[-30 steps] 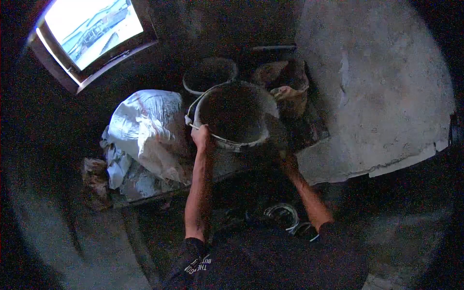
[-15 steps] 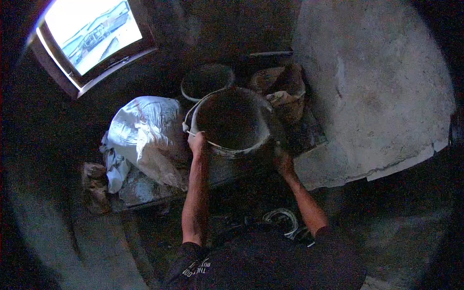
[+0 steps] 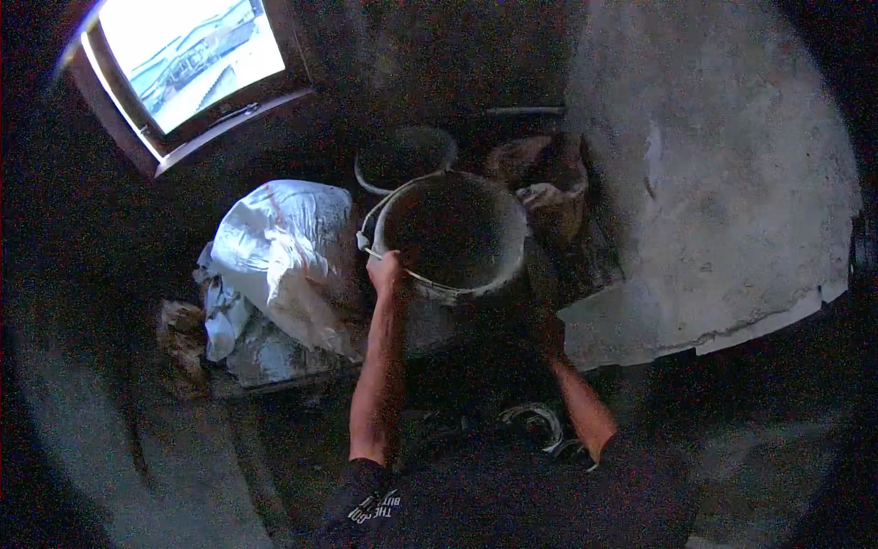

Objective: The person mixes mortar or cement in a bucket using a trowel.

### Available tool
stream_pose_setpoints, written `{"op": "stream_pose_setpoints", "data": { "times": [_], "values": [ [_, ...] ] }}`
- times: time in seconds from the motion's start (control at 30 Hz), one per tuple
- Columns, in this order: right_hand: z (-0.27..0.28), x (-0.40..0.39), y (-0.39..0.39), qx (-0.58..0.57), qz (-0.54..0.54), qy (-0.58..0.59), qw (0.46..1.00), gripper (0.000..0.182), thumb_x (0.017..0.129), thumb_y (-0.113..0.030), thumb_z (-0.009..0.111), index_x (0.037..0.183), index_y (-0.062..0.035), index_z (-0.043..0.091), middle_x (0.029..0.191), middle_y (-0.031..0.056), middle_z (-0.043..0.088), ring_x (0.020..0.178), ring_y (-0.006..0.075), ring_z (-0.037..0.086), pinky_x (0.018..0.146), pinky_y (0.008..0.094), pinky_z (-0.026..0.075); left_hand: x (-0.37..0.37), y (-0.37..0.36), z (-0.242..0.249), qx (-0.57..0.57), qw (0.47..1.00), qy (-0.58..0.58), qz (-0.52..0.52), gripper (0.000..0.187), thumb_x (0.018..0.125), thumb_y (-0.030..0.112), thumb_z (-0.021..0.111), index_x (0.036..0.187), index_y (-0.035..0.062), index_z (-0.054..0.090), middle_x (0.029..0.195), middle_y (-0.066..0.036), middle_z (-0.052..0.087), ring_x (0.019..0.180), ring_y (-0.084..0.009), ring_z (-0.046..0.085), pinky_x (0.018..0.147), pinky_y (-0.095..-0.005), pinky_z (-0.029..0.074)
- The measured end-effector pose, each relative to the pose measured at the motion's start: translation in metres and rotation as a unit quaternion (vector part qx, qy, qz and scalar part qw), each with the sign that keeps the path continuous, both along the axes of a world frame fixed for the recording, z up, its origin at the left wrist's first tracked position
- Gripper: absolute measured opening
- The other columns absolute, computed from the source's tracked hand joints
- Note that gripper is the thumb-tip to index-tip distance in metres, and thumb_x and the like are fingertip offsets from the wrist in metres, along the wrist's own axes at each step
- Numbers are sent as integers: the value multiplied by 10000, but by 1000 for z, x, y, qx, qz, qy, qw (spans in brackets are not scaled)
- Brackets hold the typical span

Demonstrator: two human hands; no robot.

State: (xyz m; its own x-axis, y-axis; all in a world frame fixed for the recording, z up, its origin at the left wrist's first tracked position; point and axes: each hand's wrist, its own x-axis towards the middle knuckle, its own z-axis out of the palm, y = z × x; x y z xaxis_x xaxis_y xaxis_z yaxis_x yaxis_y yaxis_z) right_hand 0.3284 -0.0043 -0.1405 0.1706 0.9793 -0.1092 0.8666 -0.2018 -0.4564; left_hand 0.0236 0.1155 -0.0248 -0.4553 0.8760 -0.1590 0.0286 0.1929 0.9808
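Dim room seen from above: the left hand (image 3: 385,270) is clenched over the near-left rim of a large bucket (image 3: 455,236), apparently to steady it, while the right hand, low at the bucket's right side, is lost in shadow, so its fingers cannot be judged. The bucket stands between a white sack (image 3: 279,256) and a plastered wall (image 3: 722,183), in front of a smaller bucket (image 3: 404,156). Its mouth faces up toward the camera, its long axis roughly upright, and its wire handle (image 3: 384,209) is folded down along the left rim.

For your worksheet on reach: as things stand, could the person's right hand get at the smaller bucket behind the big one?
Probably not easily. The smaller bucket sits beyond the big bucket, which stands between it and the right arm. The right hand itself is lost in shadow low beside the big bucket, so this is a guess.
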Motion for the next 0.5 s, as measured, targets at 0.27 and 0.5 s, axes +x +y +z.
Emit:
{"op": "stream_pose_setpoints", "data": {
  "times": [0.27,0.5],
  "values": [
    [-17,34,-59,195,9,45,980,215,714,-171,454,870,-24,450,727,75,523,544,148,477,514,259,398,-6,6,-8,-11,1000,-9,-16,257,566,141,493,727,-58,478,655,-101,511,571,-180,480,524,-287,361],
    [99,18,-1,170,-110,367,908,359,690,-354,483,812,-23,416,619,40,471,485,128,449,435,258,372,-1,0,3,-9,999,46,16,283,583,139,492,767,-77,480,677,-117,522,616,-188,479,564,-286,364]
  ]
}}
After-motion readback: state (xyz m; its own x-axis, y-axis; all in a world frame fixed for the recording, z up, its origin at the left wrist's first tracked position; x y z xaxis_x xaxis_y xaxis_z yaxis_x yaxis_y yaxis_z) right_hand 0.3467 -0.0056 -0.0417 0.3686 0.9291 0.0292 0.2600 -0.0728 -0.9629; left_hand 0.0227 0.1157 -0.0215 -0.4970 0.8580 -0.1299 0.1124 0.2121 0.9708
